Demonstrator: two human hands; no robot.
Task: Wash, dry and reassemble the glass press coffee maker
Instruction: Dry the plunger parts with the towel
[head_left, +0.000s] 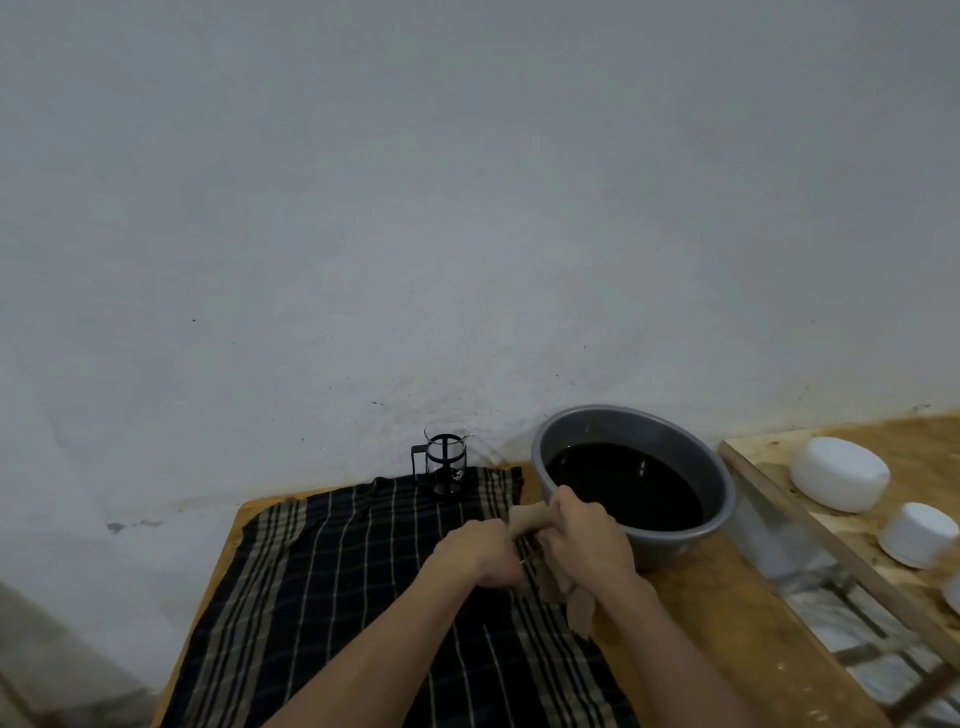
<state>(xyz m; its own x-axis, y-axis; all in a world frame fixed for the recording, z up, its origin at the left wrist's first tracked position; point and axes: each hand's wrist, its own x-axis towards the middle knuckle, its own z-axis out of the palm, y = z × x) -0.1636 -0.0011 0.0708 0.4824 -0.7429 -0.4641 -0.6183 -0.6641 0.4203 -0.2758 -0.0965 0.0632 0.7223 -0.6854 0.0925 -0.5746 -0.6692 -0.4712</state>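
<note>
At lower centre, the left hand (480, 553) pinched a thin metal rod (523, 561); the right hand (584, 545) gripped a tan cloth (524, 522). The glass carafe (444, 464) stood above, well apart. Recommended: wipe along the rod, unhurried.

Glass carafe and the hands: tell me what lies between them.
Head view: only the striped cloth lies between the carafe and the left hand and right hand. The hands grip a tan rag.
</note>
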